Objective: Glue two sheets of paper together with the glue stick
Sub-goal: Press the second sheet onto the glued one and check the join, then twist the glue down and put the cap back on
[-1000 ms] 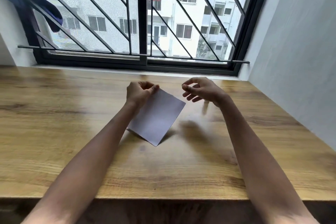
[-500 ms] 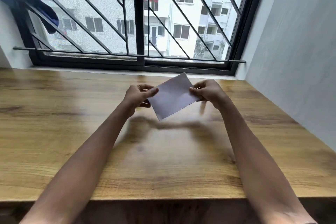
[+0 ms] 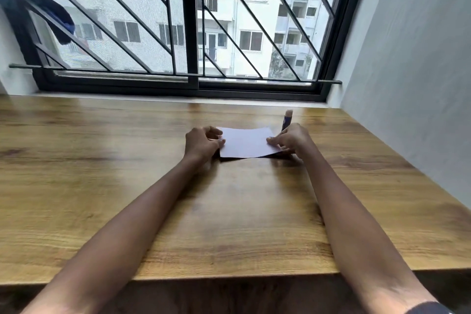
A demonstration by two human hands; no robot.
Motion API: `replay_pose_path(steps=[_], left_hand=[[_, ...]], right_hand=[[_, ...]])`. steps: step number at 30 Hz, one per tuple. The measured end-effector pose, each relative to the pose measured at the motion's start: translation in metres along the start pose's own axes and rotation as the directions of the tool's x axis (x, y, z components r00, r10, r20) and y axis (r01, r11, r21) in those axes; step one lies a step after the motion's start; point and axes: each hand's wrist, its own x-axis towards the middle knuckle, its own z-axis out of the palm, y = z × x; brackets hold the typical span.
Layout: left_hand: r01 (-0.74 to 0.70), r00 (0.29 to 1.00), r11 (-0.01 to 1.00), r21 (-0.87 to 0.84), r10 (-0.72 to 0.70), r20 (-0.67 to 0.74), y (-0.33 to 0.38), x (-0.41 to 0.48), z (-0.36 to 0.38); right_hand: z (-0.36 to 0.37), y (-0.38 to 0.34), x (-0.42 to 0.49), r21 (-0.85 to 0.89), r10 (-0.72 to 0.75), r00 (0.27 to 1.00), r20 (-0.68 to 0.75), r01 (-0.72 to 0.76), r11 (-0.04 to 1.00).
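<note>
Pinching white paper [image 3: 246, 143] at both short edges — left hand [image 3: 202, 144] closed on the left edge, right hand [image 3: 290, 139] with fingertips pressed on the right edge. Lying low over wooden table [image 3: 127, 186], front edge slightly lifted. Standing upright just behind right hand's knuckles — glue stick [image 3: 286, 120], ungripped, partly hidden.

Two bare forearms reach forward, converging slightly. The left hand [image 3: 202, 144] is curled, its thumb and fingers pinched together at the tips. The right hand [image 3: 289, 140] is palm down, its fingers [image 3: 272, 139] extended leftward and pressed flat.
</note>
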Motion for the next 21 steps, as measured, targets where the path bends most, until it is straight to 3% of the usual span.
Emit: replay_pose_path(steps=[6,9,21], left_hand=[[-0.078,0.996,0.995,0.067,0.081,-0.043,0.0,-0.002,0.006],[-0.069,0.997,0.994,0.089,0.073,-0.039,-0.001,-0.001,0.007],[-0.09,0.995,0.984,0.152,0.096,-0.029,-0.002,-0.001,0.007]], right_hand=[[-0.01,0.0,-0.002,-0.189,-0.04,0.985,-0.168,0.007,0.982],[-0.015,0.006,0.004,-0.14,-0.029,0.966,-0.258,-0.008,0.99],[0.006,0.005,0.012,-0.016,-0.115,0.944,-0.308,0.116,0.993]])
